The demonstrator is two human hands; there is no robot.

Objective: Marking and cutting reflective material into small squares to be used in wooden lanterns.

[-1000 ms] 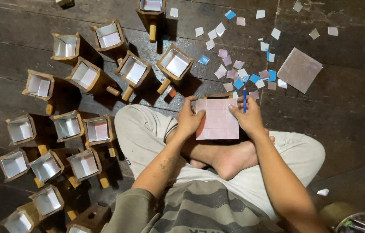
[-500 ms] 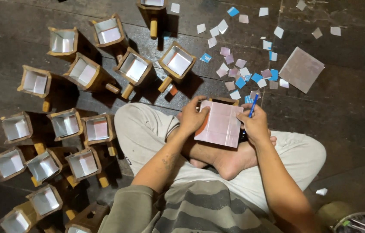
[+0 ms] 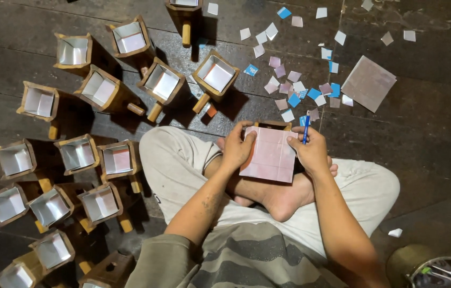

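a person sits cross-legged on a dark wooden floor [image 3: 438, 160], seen from above, holding a pale pink sheet [image 3: 269, 154] over the bare feet [image 3: 284, 200]; the sheet is square, creased into a grid, and tilts slightly to the right; the left hand [image 3: 237, 149] grips its left edge, fingers [image 3: 248, 128] curled over the top corner and thumb on the face; the right hand [image 3: 310, 152] closes on the right edge while also pinching a blue pen [image 3: 306, 128], which stands nearly upright above the knuckles; a brown box rim [image 3: 273, 124] peeks out just behind the top of the sheet; small paper squares [image 3: 294, 85], white, pink and blue, lie scattered on the floor beyond the hands; a larger pinkish square sheet [image 3: 368, 83] rests flat to their right, apart from them; open wooden boxes [image 3: 97, 90] with white linings and short peg handles stand in loose rows to the left and ahead, one box [image 3: 216, 74] nearest the hands just beyond the left knee; the person wears light trousers [image 3: 172, 160] and a striped grey shirt [image 3: 246, 261]; a round tin [image 3: 422, 264] holding scissors sits at the lower right corner; a small white scrap [image 3: 395, 232] lies near it.
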